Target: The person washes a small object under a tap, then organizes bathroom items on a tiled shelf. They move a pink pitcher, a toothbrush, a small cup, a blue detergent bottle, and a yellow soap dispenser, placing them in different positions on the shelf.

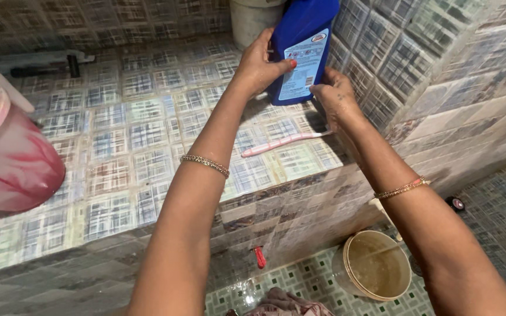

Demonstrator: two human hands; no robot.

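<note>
My left hand (259,64) grips a tall blue plastic bottle (303,41) with a white label, thumb across its front, holding it just above the tiled ledge (147,134). My right hand (335,96) is at the bottle's lower right corner, fingers curled against it. A pink toothbrush (282,142) lies on the ledge right under both hands, its head towards my right hand. Whether my right hand also pinches the toothbrush is unclear.
A pink and white plastic jug (7,152) stands at the ledge's left edge. A grey bucket (253,20) sits behind the bottle. Below on the floor are a beige bucket of murky water (376,266), a red peg (259,257) and crumpled cloth (282,304). A tiled wall (440,76) rises at right.
</note>
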